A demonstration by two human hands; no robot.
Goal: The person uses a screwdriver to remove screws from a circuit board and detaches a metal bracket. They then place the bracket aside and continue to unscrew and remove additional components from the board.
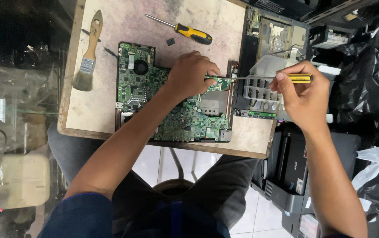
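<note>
A: Entry. My left hand (191, 75) lies curled on the large green laptop circuit board (172, 103), fingertips pinching a small green daughter card (223, 82) at the board's right edge. The board rests flat on the worn wooden work panel (123, 26), just below its middle

B: And the right?

A: My right hand (302, 94) is closed around the yellow-and-black handle of a thin-shafted screwdriver (266, 78); the shaft runs left and its tip meets the small card

B: Risks?

A: My judgement: the tip could slip off and scratch traces on the board, since the shaft comes in nearly flat. Any loosened screw could roll off the panel's edge onto the floor. I cannot tell whether a screw sits under the tip

B: Count

A: Screwdrivers, two: the one in hand, plus a yellow-handled spare screwdriver (181, 29) lying near the top of the panel. One wooden-handled paintbrush (88, 53) at left. One clear plastic compartment tray (264, 81) on the grey opened laptop chassis (282, 39) at right. One main board, one small card
</note>
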